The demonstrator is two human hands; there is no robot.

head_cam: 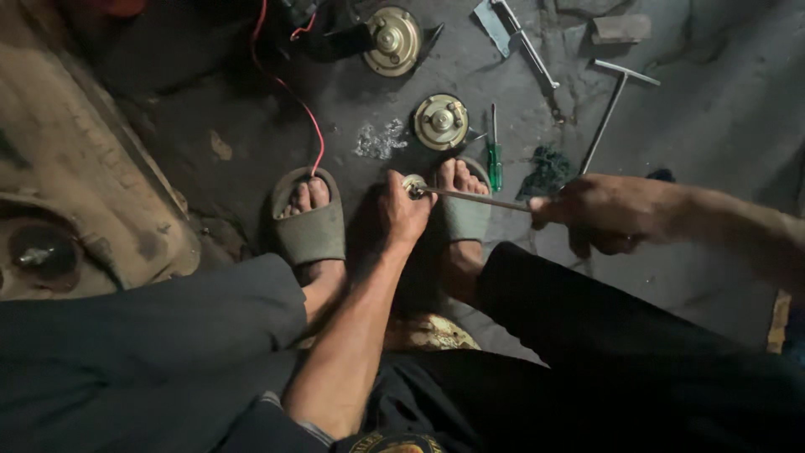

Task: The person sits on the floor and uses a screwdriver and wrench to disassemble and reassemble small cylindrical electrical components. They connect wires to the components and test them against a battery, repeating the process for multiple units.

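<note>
Left hand (pixel 404 210) fingers are clamped round a small round metal part (pixel 413 185) down between the sandalled feet; right hand (pixel 599 214) fists a long metal rod (pixel 474 198) — its tip seated in that part. Mid-turning, I'd judge — next needs steady bracing.

Bare floor (pixel 713 126) right of the T-handle wrench (pixel 608 109); ahead, round horns (pixel 441 122) and green screwdriver (pixel 495 159) crowd the feet
</note>
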